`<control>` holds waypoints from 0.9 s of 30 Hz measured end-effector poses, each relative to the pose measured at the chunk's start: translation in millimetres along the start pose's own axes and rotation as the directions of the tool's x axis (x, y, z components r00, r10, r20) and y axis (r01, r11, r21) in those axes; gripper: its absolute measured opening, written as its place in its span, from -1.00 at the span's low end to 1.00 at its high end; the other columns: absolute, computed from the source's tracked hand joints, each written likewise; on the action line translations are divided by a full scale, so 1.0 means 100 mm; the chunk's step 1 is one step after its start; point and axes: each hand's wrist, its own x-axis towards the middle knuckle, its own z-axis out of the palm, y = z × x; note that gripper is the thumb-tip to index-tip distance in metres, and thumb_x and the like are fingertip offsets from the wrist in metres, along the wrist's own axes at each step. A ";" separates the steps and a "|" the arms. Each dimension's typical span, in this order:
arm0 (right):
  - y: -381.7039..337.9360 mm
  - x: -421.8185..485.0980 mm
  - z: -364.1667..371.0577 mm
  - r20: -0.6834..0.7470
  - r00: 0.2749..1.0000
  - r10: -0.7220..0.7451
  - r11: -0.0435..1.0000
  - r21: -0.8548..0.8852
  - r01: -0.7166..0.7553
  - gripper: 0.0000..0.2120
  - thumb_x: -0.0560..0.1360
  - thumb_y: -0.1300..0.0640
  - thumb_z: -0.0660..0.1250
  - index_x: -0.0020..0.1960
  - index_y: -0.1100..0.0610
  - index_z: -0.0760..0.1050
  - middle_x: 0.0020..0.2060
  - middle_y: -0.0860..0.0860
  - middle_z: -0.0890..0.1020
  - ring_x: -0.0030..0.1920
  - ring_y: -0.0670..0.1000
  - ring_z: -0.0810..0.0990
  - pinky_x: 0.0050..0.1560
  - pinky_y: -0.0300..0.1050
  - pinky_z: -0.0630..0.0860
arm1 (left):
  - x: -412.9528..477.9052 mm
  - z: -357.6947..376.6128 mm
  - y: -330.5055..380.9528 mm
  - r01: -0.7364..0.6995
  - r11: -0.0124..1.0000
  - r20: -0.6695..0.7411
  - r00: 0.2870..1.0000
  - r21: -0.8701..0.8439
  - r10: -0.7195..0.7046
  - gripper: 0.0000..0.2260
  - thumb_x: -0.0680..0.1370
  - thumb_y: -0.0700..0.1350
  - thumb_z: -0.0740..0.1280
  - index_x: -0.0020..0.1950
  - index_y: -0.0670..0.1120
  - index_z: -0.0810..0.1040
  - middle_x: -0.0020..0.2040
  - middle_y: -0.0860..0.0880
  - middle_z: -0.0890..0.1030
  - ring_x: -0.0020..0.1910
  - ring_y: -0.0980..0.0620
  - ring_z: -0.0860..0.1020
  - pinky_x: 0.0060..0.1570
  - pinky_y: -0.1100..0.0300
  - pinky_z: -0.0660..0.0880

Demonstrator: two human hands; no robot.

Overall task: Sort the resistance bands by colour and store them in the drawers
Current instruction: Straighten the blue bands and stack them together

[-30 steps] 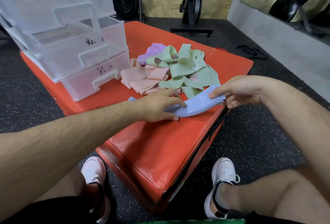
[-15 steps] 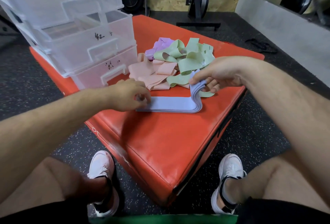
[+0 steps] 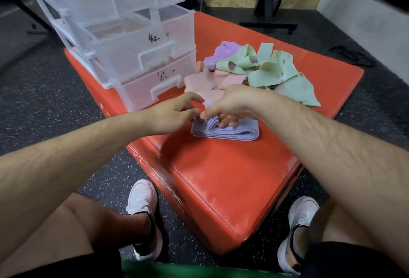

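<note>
Under the right hand point(image 3: 234, 107), the blue bands point(image 3: 232, 133) now lie folded double, their end no longer raised; its fingers grasp the fold. Whether the left hand point(image 3: 174, 112), touching the edge, grips them is unclear. The bundle looks ready for the drawers point(image 3: 132, 60) beyond the left hand.

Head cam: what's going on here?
A seated person is working on a stack of blue bands, folded over on the red padded box. The right hand has its fingers tucked into the fold. The left hand is at the stack's left end, contact unclear. Pink bands, green bands and a purple band lie unsorted behind, beside the clear drawer unit, whose middle drawer is pulled out.
</note>
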 end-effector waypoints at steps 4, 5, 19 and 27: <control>-0.06 0.00 0.02 0.042 0.999 -0.032 0.999 -0.020 0.032 -0.80 0.59 0.03 0.31 -0.05 0.17 0.46 -0.22 0.09 0.52 -0.21 0.06 0.60 -0.36 -0.21 0.45 | 0.03 -0.02 -0.04 -0.070 0.997 -0.104 0.992 0.015 0.071 -0.76 0.68 0.03 0.16 0.33 0.10 0.45 0.11 -0.10 0.56 0.05 0.02 0.54 0.12 0.12 0.50; -0.06 -0.02 0.00 0.067 0.997 -0.038 0.999 -0.024 0.040 -0.82 0.61 0.04 0.27 -0.03 0.17 0.46 -0.18 0.11 0.53 -0.19 0.07 0.60 -0.37 -0.22 0.46 | 0.04 -0.03 -0.06 -0.083 0.995 -0.113 0.990 0.061 0.089 -0.78 0.66 0.06 0.17 0.27 0.14 0.49 0.10 -0.04 0.53 0.06 0.10 0.52 0.16 0.12 0.48; 0.77 -0.26 -0.39 -0.083 0.985 0.151 0.988 -0.019 -0.153 -0.80 0.45 0.04 0.45 -0.03 0.12 0.53 -0.10 0.08 0.62 -0.16 0.03 0.69 -0.21 -0.10 0.59 | 0.18 0.14 0.06 -0.001 0.896 -0.066 0.997 0.445 0.034 -0.74 0.49 0.14 0.36 -0.05 -0.03 0.44 -0.14 -0.01 0.57 -0.11 -0.06 0.53 -0.08 0.05 0.47; 0.55 -0.22 -0.26 -0.317 0.933 -0.170 0.985 -0.020 0.172 -0.60 0.29 0.11 0.47 0.10 0.13 0.52 -0.25 -0.03 0.55 -0.31 -0.04 0.49 -0.27 -0.14 0.47 | 0.17 0.09 0.15 0.048 0.997 0.037 0.998 0.054 -0.050 -0.35 0.29 -0.02 0.37 0.38 0.03 0.30 0.27 0.02 0.47 0.29 0.03 0.47 0.27 0.11 0.43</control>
